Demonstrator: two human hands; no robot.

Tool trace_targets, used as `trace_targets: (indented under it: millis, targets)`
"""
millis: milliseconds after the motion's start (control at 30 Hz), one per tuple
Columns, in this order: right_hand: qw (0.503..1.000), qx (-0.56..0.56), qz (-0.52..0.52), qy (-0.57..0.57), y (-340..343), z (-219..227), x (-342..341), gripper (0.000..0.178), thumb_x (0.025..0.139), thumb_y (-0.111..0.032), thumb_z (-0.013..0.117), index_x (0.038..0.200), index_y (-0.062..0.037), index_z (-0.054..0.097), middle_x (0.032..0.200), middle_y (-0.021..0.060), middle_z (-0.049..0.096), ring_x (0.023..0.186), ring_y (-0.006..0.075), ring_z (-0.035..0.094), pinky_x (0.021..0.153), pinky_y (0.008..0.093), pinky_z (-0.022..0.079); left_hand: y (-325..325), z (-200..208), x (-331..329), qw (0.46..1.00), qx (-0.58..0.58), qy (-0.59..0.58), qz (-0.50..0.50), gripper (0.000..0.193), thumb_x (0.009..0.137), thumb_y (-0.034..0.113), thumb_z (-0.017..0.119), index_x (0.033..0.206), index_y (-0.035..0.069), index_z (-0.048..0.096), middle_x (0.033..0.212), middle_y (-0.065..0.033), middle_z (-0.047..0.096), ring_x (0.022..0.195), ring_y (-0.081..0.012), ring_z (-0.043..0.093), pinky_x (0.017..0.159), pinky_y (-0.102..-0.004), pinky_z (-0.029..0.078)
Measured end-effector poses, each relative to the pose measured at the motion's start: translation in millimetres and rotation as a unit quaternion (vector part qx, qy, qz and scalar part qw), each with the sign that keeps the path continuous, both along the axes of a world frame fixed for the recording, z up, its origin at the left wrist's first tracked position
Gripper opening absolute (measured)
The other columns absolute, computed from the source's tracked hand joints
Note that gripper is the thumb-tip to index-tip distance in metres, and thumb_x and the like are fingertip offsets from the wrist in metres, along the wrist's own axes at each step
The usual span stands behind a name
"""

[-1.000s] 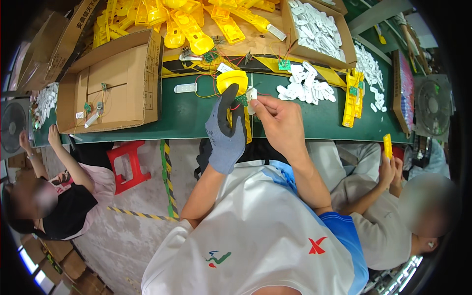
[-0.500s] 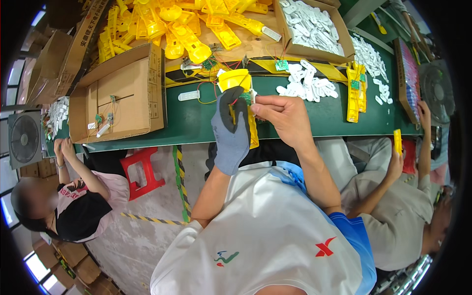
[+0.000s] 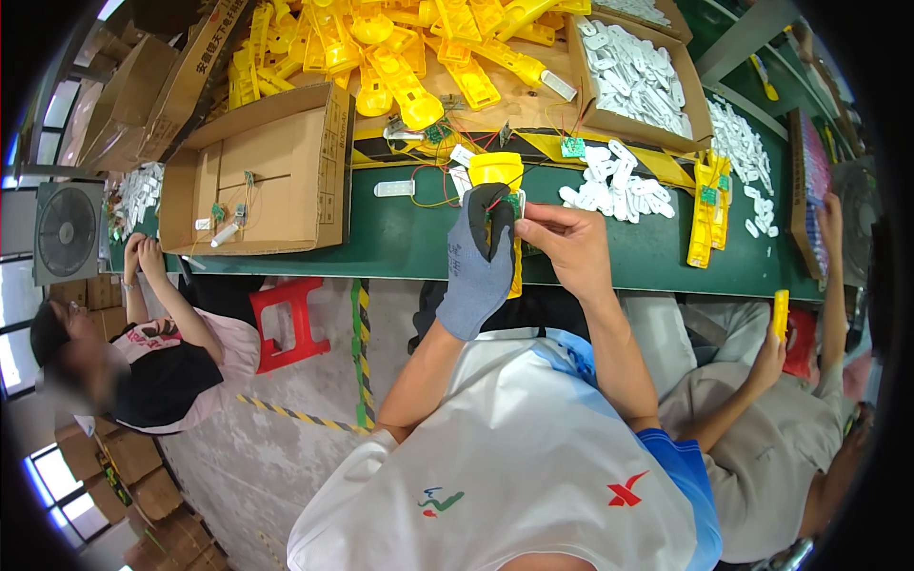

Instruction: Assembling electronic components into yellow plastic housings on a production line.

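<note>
My left hand [image 3: 479, 262], in a grey-blue glove with dark fingers, is closed around a yellow plastic housing [image 3: 496, 169] held upright over the table's front edge. A green circuit board [image 3: 515, 203] with thin wires shows beside the gloved fingers. My bare right hand [image 3: 574, 249] pinches at the housing's right side, where a small white piece [image 3: 521, 203] shows at the fingertips. Its exact shape is mostly hidden. Red and dark wires run from the housing to a white strip-shaped part [image 3: 395, 188] lying left of it.
Behind lie piled yellow housings [image 3: 409, 90] and a carton of white pieces [image 3: 633, 81]. White pieces [image 3: 617, 186] and two yellow housings with boards [image 3: 706, 209] lie to the right. An open carton [image 3: 328, 181] stands left. Co-workers sit on both sides.
The view has shifted slightly, so the scene sits farther right and lower. Both hands keep nearly the same hold at the housing. The person on the left has raised their head.
</note>
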State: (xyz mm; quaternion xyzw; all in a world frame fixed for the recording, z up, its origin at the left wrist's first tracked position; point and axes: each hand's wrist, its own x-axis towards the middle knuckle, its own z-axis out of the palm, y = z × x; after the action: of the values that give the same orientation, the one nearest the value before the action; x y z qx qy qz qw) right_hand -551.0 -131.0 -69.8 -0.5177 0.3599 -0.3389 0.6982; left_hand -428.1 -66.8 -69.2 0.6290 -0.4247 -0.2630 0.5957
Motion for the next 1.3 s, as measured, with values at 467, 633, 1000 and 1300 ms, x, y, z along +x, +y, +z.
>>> trace_targets:
  millis: [467,633,1000,1300]
  targets:
    - [0.974,-0.203,-0.079,0.060,12,14,-3,0.033,0.089,-0.004,0.063,0.122,0.0020,0.061,0.092,0.0117,0.067,0.078,0.0104,0.059,0.071,0.0238,0.046,-11,5,-7,0.998,-0.025,-0.014,-0.054,0.026,0.090,0.005,0.055,0.115,0.001,0.052,0.099,-0.0124,0.061,0.088,-0.0204,0.061,0.077,-0.0326,0.049]
    - [0.964,-0.235,-0.097,0.081,13,28,-6,0.032,0.089,-0.002,0.063,0.121,0.0029,0.062,0.088,0.0141,0.067,0.074,0.0119,0.059,0.069,0.0254,0.046,-13,8,-7,0.997,-0.038,0.025,-0.058,0.027,0.087,0.003,0.058,0.114,0.001,0.054,0.101,-0.0114,0.061,0.089,-0.0192,0.061,0.077,-0.0314,0.050]
    - [0.910,-0.386,-0.098,0.120,-1,34,-26,0.033,0.083,0.003,0.062,0.116,0.0067,0.062,0.086,0.0164,0.062,0.076,0.0293,0.058,0.069,0.0345,0.047,-27,18,-10,0.989,-0.024,-0.092,-0.110,0.031,0.080,0.001,0.063,0.110,0.001,0.055,0.097,-0.0138,0.061,0.089,-0.0245,0.061,0.079,-0.0352,0.049]
    - [0.930,-0.321,-0.012,0.177,-8,62,-72,0.055,0.087,-0.014,0.061,0.138,0.0011,0.046,0.100,0.0170,0.059,0.093,0.0307,0.058,0.086,0.0361,0.046,-34,28,-47,0.954,0.011,0.236,-0.186,0.040,0.102,0.028,0.044,0.135,0.006,0.042,0.120,-0.0098,0.054,0.105,-0.0170,0.055,0.088,-0.0304,0.046]
